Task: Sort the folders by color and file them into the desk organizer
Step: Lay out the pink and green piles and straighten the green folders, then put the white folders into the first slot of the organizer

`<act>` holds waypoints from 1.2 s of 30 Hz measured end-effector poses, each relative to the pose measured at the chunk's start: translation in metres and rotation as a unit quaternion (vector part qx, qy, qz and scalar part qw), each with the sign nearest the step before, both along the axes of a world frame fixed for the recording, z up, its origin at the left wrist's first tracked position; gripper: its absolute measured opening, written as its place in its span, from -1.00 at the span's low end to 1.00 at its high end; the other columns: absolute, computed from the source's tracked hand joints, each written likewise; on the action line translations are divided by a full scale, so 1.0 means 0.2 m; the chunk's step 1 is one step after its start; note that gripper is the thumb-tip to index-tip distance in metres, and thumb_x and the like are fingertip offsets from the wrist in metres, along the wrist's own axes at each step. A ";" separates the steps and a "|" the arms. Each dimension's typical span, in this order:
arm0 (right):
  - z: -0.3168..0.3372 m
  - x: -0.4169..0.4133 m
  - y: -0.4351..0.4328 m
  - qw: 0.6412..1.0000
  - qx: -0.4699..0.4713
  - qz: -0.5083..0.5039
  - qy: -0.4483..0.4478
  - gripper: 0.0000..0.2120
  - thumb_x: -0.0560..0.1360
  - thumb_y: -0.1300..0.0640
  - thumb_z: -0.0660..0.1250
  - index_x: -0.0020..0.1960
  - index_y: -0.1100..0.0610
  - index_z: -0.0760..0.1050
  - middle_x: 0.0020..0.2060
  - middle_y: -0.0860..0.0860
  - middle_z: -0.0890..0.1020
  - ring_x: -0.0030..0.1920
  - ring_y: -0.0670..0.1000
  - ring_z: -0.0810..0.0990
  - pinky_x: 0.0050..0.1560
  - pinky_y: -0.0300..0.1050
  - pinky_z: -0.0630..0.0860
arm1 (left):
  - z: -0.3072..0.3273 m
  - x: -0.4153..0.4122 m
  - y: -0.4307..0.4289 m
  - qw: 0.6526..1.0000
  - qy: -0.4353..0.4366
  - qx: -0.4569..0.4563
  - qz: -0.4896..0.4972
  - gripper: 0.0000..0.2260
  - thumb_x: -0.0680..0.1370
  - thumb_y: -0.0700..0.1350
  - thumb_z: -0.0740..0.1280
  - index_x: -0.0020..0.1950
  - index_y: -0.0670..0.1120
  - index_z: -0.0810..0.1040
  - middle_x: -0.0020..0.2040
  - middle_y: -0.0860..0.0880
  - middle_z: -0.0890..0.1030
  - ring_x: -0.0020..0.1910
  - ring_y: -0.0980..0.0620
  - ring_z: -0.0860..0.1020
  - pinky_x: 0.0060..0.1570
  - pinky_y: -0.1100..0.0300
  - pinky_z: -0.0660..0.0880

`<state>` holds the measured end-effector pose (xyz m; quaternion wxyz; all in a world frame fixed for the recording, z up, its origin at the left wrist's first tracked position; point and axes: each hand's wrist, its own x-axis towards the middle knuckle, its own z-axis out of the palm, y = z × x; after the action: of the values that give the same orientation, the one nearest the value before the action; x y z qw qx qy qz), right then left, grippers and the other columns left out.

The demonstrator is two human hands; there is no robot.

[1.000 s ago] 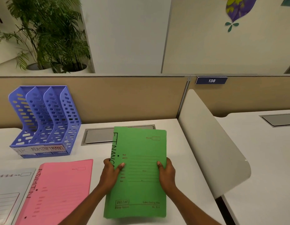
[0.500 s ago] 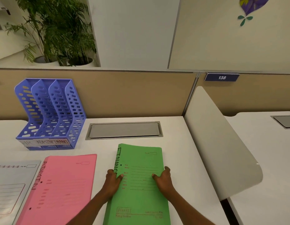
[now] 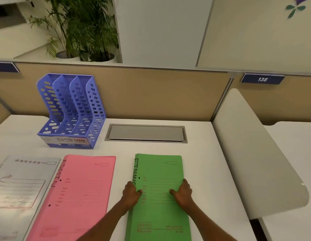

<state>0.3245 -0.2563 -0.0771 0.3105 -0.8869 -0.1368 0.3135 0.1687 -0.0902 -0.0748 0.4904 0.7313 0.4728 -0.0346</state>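
Observation:
A green folder (image 3: 160, 171) marked FINANCE lies flat on the white desk (image 3: 212, 162), right of centre. My left hand (image 3: 131, 193) grips its left edge, thumb on top. My right hand (image 3: 183, 191) grips its right edge the same way. A pink folder (image 3: 81, 188) marked ADMIN lies flat to the left. Further left lies a grey-white folder (image 3: 20, 185). A blue perforated desk organizer (image 3: 71, 110) with three slots stands at the back left, labelled along its front; its slots hold nothing that I can see.
A grey cable hatch (image 3: 146, 133) is set into the desk behind the green folder. A beige partition (image 3: 151, 93) closes the back. A white curved divider (image 3: 255, 162) bounds the desk on the right. Potted plants (image 3: 78, 32) stand beyond the partition.
The green folder came down from a raised, tilted hold and now lies flat on the desk, with both hands still on its edges. My view tilted upward.

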 end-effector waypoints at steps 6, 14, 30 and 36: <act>0.01 -0.02 0.02 0.998 -0.054 0.029 -0.020 -0.25 0.41 -0.06 0.45 0.41 0.25 0.20 0.35 0.17 0.40 0.37 0.22 0.35 0.39 0.05 0.28 | 0.07 -0.03 0.00 0.999 -0.015 -0.036 -0.011 -0.63 0.56 -0.17 0.31 0.27 -0.22 0.24 0.23 -0.18 0.42 0.14 -0.10 0.52 0.01 -0.03 0.61; 0.13 -0.14 0.10 0.992 -0.099 0.046 -0.062 -0.26 0.45 -0.14 0.39 0.42 0.22 0.18 0.37 0.20 0.33 0.39 0.25 0.29 0.36 0.17 0.28 | 0.15 -0.24 0.05 0.967 0.102 0.145 -0.184 -0.43 0.53 0.05 0.30 0.41 -0.19 0.18 0.34 -0.18 0.36 0.28 -0.16 0.41 0.23 -0.06 0.41; 0.47 -1.09 0.76 0.974 -0.007 0.156 -0.166 -0.25 0.48 -0.20 0.33 0.48 0.19 0.19 0.41 0.20 0.32 0.41 0.24 0.28 0.37 0.16 0.24 | 0.51 -1.37 0.71 0.949 0.126 0.278 -0.080 -0.41 0.52 0.13 0.27 0.42 -0.12 0.16 0.31 -0.17 0.39 0.24 -0.19 0.45 0.18 -0.12 0.44; 0.52 -1.48 1.07 0.963 0.010 0.198 -0.182 -0.28 0.49 -0.24 0.29 0.47 0.15 0.21 0.40 0.17 0.34 0.39 0.22 0.30 0.35 0.14 0.26 | 0.58 -1.78 0.99 0.945 0.142 0.293 -0.039 -0.40 0.52 0.13 0.26 0.43 -0.12 0.15 0.32 -0.15 0.38 0.26 -0.19 0.43 0.18 -0.11 0.41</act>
<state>0.0291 -0.0418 0.0271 0.2212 -0.8809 -0.3673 0.2006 -0.1877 0.1078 0.0415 0.1803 0.8481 0.4979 -0.0172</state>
